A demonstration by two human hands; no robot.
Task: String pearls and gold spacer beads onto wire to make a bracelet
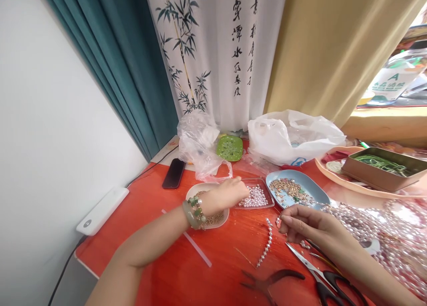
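My left hand (228,194), with a green bead bracelet and a pale bangle at the wrist, reaches over the left edge of a clear tray (271,200) of pearl beads (256,196). Its fingers curl downward; their tips and anything between them are hidden. Under that wrist sits a white dish (193,191) of small gold beads (213,219). My right hand (308,223) is closed in a pinch, with a short bead strand (277,221) at its fingertips. Just left of it, another strand of pearl beads (266,248) lies on the red table (230,248).
Black-handled pliers (267,286) and scissors (316,270) lie in front. Behind are a blue plate (315,194) of beads, a green dish (230,148), plastic bags (293,134) and a phone (174,173). Piled bead strands (380,230) and a tin (370,171) of green cord occupy the right.
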